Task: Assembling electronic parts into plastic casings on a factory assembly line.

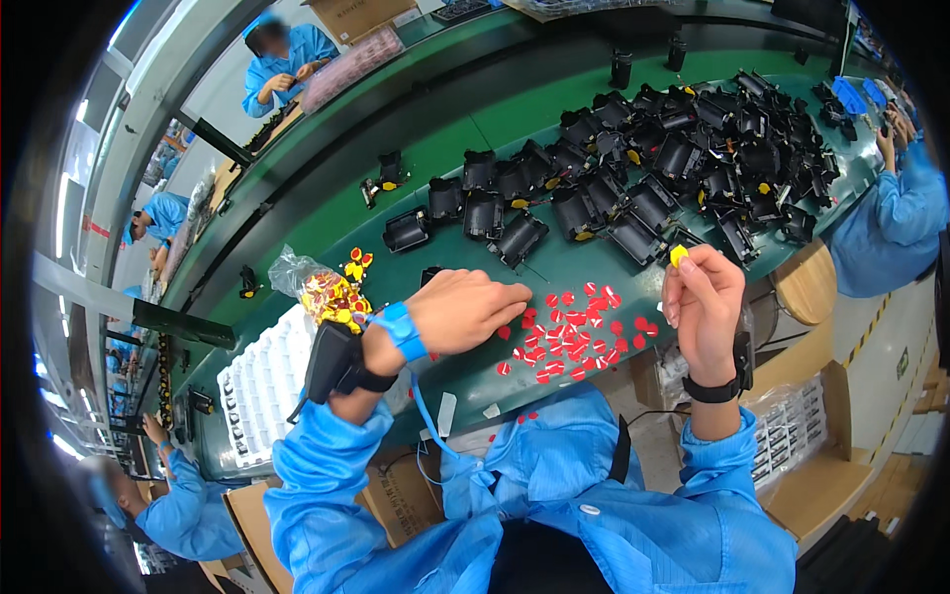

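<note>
My right hand (pixel 707 302) is raised over the table's near edge, thumb and finger pinching a small yellow sticker (pixel 679 254). My left hand (pixel 467 309) reaches across the tabletop with its fingers stretched to the right and no object visible in them. Its fingertips are beside many scattered red discs (pixel 559 342), some with white stripes. Left of that wrist, a clear bag (pixel 332 295) spills yellow and red stickers. A black plastic housing (pixel 431 276) is partly hidden behind my left hand.
Black plastic housings (pixel 653 203) are heaped along the green table (pixel 416 262), several bearing yellow stickers. A white tray (pixel 267 381) lies at the left. A cardboard box (pixel 816 465) with trays and a round stool (pixel 804 282) stand at right. Co-workers (pixel 896 223) sit nearby.
</note>
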`<state>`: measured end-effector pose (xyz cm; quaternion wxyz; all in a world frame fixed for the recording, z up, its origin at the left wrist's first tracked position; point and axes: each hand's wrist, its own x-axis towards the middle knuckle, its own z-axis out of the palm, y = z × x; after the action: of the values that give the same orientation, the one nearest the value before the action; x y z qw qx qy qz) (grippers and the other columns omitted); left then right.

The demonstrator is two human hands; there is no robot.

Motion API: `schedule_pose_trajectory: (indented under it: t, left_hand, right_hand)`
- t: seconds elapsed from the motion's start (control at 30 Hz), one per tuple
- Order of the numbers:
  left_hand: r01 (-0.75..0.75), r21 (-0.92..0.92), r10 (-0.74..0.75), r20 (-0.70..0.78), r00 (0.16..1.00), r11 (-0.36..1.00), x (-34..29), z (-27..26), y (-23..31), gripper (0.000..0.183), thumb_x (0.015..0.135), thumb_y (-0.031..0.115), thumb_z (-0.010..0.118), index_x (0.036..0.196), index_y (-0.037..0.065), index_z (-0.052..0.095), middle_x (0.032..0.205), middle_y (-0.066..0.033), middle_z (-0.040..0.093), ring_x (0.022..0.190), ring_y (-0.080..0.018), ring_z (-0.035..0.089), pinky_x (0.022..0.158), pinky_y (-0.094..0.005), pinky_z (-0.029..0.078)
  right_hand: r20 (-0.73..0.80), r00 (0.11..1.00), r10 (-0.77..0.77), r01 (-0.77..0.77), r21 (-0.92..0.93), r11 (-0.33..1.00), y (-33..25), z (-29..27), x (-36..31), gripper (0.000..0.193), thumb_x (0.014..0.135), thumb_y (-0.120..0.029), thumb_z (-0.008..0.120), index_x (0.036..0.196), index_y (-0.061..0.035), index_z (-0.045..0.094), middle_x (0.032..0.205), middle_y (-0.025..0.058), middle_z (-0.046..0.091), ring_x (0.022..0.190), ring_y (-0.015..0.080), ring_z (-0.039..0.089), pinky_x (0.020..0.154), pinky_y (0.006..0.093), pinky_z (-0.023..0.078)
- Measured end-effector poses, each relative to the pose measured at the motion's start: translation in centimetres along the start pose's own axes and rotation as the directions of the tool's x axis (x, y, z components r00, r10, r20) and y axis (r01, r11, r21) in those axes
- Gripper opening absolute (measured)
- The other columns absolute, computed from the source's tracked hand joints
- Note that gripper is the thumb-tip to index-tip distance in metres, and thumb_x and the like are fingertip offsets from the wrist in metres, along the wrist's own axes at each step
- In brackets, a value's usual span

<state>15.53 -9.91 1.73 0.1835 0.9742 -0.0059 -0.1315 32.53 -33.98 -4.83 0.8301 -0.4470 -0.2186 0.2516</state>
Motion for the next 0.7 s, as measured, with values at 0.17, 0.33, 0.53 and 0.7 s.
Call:
schedule_pose_trajectory:
  t: [0.17, 0.33, 0.53, 0.7]
  left_hand:
    - [-0.136, 0.073, 0.151, -0.278, 0.949, 0.988, -0.4, -2.3, 2.1, 0.014, 0.086, 0.013, 0.067, 0.080, 0.002, 0.064, 0.065, -0.0147, 0.054, 0.058, -0.0319, 0.054, 0.055, -0.0392, 0.044]
    - [-0.067, 0.087, 0.098, -0.434, 0.896, 0.994, 8.0, -7.1, -0.7, 0.010, 0.069, 0.006, 0.054, 0.075, 0.001, 0.059, 0.071, -0.0212, 0.059, 0.070, -0.0426, 0.059, 0.063, -0.0516, 0.046]
    - [0.138, 0.108, -0.050, -0.581, 0.813, 0.985, 24.4, -10.2, -9.6, 0.021, 0.080, 0.021, 0.061, 0.085, 0.002, 0.067, 0.084, -0.0204, 0.069, 0.079, -0.0383, 0.067, 0.074, -0.0460, 0.054]
    - [0.272, -0.481, -0.509, -0.474, 0.719, 0.833, 35.8, -11.1, -11.3, 0.052, 0.085, 0.048, 0.066, 0.099, -0.002, 0.072, 0.112, -0.0276, 0.068, 0.112, -0.0414, 0.063, 0.095, -0.0487, 0.050]
  right_hand:
    - [0.036, 0.998, -0.044, 0.053, -0.295, 0.954, 2.4, -1.8, 0.9, 0.011, 0.091, -0.008, 0.065, 0.086, 0.0023, 0.066, 0.065, 0.0047, 0.063, 0.051, 0.0075, 0.055, 0.046, 0.0207, 0.042]
    - [0.088, 0.995, -0.043, 0.058, -0.178, 0.982, 3.9, -3.5, 0.4, 0.007, 0.084, 0.004, 0.070, 0.077, 0.0042, 0.067, 0.068, 0.0059, 0.064, 0.054, 0.0079, 0.058, 0.049, 0.0210, 0.045]
    - [0.013, 0.993, -0.115, 0.115, -0.229, 0.967, 3.8, -2.8, 0.4, 0.017, 0.087, 0.002, 0.068, 0.071, 0.0019, 0.063, 0.065, 0.0033, 0.063, 0.054, 0.0054, 0.053, 0.049, 0.0213, 0.040]
    - [-0.020, 0.986, -0.168, 0.153, -0.311, 0.938, 4.4, -2.1, 0.6, 0.017, 0.087, 0.004, 0.064, 0.070, 0.0024, 0.060, 0.063, 0.0053, 0.061, 0.050, 0.0077, 0.052, 0.046, 0.0221, 0.039]
